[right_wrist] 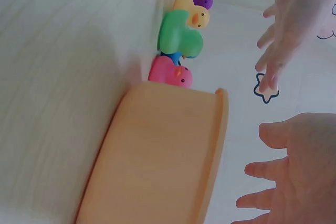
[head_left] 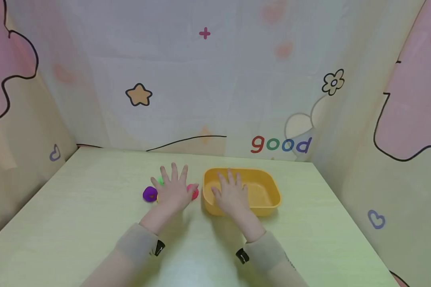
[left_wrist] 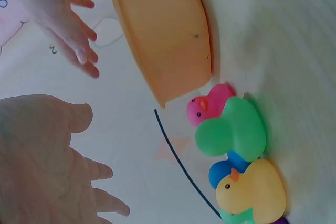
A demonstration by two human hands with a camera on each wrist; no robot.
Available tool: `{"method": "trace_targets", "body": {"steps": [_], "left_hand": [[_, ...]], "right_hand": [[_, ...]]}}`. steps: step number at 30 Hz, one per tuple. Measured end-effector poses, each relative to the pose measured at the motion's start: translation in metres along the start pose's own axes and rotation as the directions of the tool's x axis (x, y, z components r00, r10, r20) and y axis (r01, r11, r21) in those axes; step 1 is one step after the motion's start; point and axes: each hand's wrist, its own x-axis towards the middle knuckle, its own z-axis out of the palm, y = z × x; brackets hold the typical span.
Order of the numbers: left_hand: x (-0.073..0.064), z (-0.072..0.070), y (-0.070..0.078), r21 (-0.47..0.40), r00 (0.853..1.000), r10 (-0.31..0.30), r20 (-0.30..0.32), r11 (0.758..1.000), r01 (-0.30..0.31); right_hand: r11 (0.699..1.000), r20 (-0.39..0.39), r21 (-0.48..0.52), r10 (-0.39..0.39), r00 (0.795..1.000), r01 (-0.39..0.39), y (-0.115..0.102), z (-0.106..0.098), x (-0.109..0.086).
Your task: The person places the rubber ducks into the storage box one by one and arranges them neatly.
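My left hand (head_left: 174,191) is spread, palm down, in the air above a cluster of small rubber ducks, holding nothing. In the head view it covers most of them; a purple duck (head_left: 150,194) and a pink duck (head_left: 195,194) show at its sides. The left wrist view shows a green duck (left_wrist: 241,129), a yellow duck (left_wrist: 262,190) and a partly hidden blue duck (left_wrist: 220,172) standing close together. My right hand (head_left: 232,197), also spread and holding nothing, hovers over the left part of a yellow plastic basin (head_left: 262,188).
The basin stands on a pale table (head_left: 75,207), just right of the ducks. A printed cloth (head_left: 186,79) hangs behind the table and along both sides.
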Motion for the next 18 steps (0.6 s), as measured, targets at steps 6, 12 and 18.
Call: {"method": "trace_targets", "body": {"steps": [6,12,18], "left_hand": [[0.007,-0.010,-0.012,-0.052,0.999,-0.029,0.015,0.998,0.029],[0.013,-0.018,-0.022,-0.103,0.998,-0.057,0.018,0.993,0.059],[0.018,-0.024,-0.033,-0.179,0.997,-0.071,0.011,0.981,0.072]], "right_hand": [[1.000,-0.012,0.013,0.009,1.000,-0.009,0.007,-0.009,0.004],[0.999,-0.053,0.023,0.025,0.998,-0.024,0.018,-0.024,0.005],[0.997,-0.048,0.042,0.070,0.996,-0.068,0.032,-0.036,0.009]]}}
